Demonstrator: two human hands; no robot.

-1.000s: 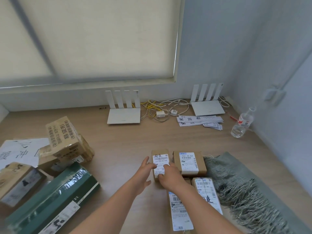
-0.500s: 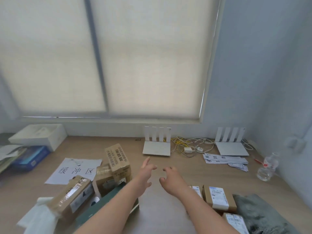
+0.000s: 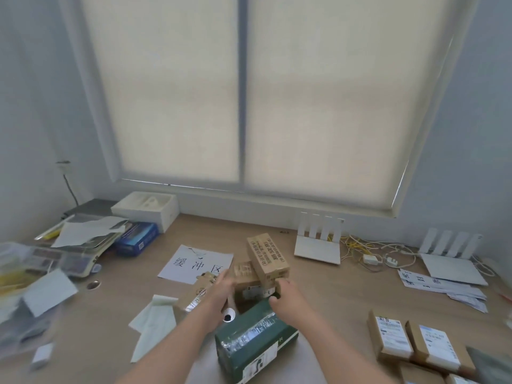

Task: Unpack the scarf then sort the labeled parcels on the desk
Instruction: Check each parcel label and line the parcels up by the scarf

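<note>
A pile of brown cardboard parcels stands mid-desk, and the top parcel [image 3: 267, 256] leans tilted on a lower parcel [image 3: 245, 274]. My left hand [image 3: 221, 289] lies against the lower parcel's left side. My right hand [image 3: 285, 296] curls round its front right corner. A dark green box [image 3: 255, 342] sits just in front, under my right wrist. Two labeled parcels [image 3: 390, 339] [image 3: 436, 346] lie flat at the right. A corner of the grey-green scarf [image 3: 493, 367] shows at the bottom right edge.
A white sign with characters [image 3: 196, 263] lies left of the pile, with pale wrapping paper [image 3: 153, 325] in front of it. Two white routers [image 3: 317, 249] [image 3: 454, 267], cables [image 3: 371, 256] and paper slips [image 3: 443, 285] line the back right. Boxes, books and papers crowd the left end [image 3: 83, 239].
My hands left the labeled parcels at the right, crossed the desk open and now rest on the cardboard pile. The view swung left and up.
</note>
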